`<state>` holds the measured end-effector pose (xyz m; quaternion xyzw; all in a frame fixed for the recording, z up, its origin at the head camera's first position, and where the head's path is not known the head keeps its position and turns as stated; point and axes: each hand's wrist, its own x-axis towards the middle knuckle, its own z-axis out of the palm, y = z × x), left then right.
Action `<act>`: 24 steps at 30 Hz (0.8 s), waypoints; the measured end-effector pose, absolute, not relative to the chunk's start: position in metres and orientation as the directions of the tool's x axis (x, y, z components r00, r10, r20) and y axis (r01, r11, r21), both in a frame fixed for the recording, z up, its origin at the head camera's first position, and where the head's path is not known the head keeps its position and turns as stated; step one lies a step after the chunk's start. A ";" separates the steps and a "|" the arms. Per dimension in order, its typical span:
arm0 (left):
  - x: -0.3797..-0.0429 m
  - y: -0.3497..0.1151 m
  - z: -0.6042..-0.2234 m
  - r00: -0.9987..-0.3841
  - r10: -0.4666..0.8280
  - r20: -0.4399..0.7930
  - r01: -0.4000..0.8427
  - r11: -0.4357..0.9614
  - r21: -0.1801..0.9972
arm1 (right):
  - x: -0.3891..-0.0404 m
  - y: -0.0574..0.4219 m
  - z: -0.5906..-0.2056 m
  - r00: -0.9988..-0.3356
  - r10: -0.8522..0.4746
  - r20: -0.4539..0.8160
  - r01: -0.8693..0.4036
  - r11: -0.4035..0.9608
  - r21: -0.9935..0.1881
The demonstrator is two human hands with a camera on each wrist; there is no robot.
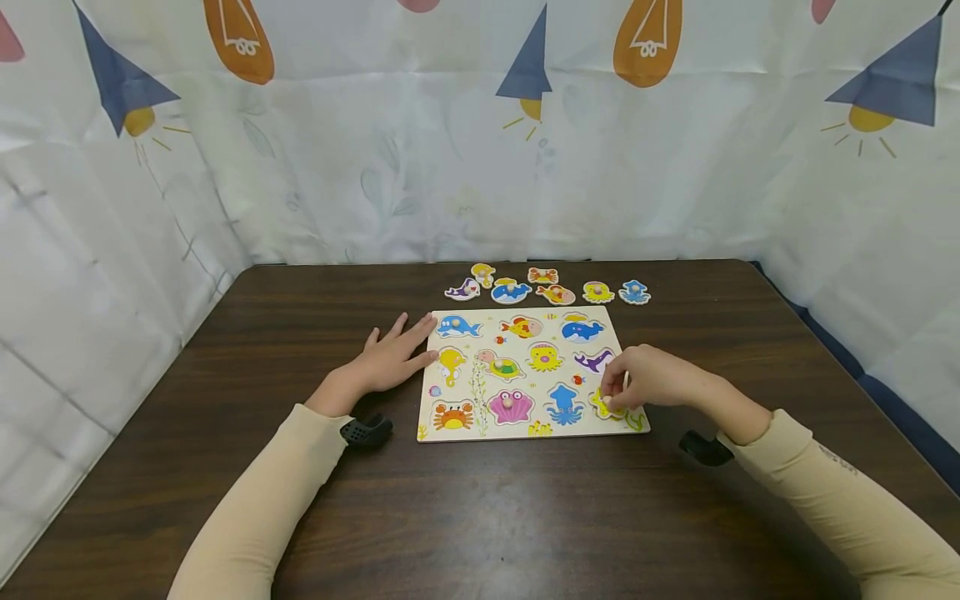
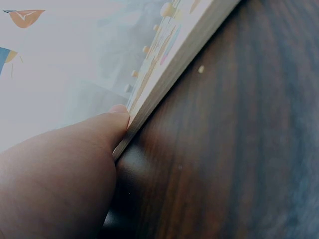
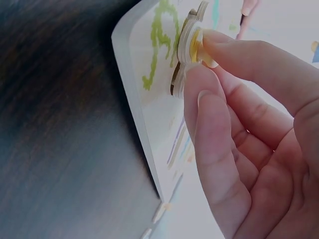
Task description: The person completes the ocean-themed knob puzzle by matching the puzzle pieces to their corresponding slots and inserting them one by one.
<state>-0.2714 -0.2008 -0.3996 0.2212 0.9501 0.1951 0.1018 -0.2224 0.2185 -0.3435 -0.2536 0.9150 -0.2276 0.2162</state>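
A wooden puzzle board (image 1: 495, 432) with sea-animal pictures lies on the table. My right hand (image 1: 648, 379) pinches the knob of a yellow star-shaped puzzle piece (image 1: 598, 405) at the board's lower right corner. In the right wrist view, this piece (image 3: 185, 47) sits tilted over its spot, with a dark gap along its edge; the fingers partly cover it. My left hand (image 1: 390, 360) is spread flat on the table, fingertips and thumb against the board's left edge. The shell piece (image 1: 511, 408), turtle piece (image 1: 504, 368) and dolphin piece (image 1: 459, 327) lie in the board.
Several loose knobbed pieces lie behind the board, among them a whale (image 1: 511, 292), a crab (image 1: 543, 276), an octopus (image 1: 597, 292) and a squid (image 1: 634, 292). A printed white curtain (image 1: 465, 183) hangs behind the dark wooden table (image 1: 480, 517).
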 end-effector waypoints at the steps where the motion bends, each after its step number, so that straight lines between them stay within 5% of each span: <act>1: -0.271 -0.201 -0.400 -0.882 0.460 -0.108 0.380 0.826 0.415 | -0.222 0.219 -0.344 -0.778 -0.562 -0.280 -0.366 0.769 -0.524; 24: -0.271 -0.200 -0.398 -0.882 0.458 -0.112 0.377 0.829 0.413 | -0.222 0.217 -0.343 -0.798 -0.529 -0.289 -0.344 0.793 -0.503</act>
